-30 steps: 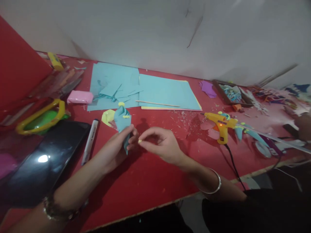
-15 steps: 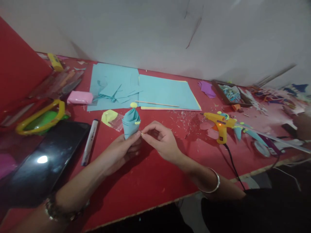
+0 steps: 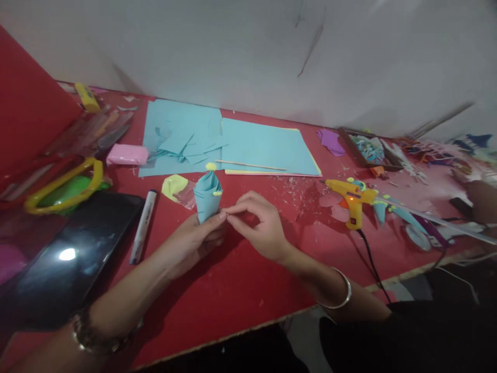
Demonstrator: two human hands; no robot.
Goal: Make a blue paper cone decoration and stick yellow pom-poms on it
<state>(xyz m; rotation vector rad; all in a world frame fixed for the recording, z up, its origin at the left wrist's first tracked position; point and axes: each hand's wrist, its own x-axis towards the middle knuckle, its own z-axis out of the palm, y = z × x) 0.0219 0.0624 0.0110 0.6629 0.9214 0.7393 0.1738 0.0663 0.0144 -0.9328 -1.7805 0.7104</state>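
My left hand (image 3: 200,234) is closed around the base of a light-blue folded paper flower (image 3: 208,196). It is cone-shaped, with a yellow blob (image 3: 210,166) at its top and another on its right side. Close by, my right hand (image 3: 261,223) pinches something tiny and pale between thumb and forefinger, touching or almost touching my left thumb. What that bit is, I cannot make out. Behind the flower, an opened packet of yellow clay-like material (image 3: 174,187) lies on the red table (image 3: 240,290).
Blue paper sheets (image 3: 267,142) bear scraps and a thin stick (image 3: 252,165). On the left lie a marker (image 3: 143,225), a black phone or tablet (image 3: 77,248) and a pink packet (image 3: 128,154). A corded yellow glue gun (image 3: 353,199) and a box of scraps (image 3: 368,150) are on the right.
The paper flower has tipped slightly left and upward in my left hand. My right fingertips remain pinched beside my left thumb.
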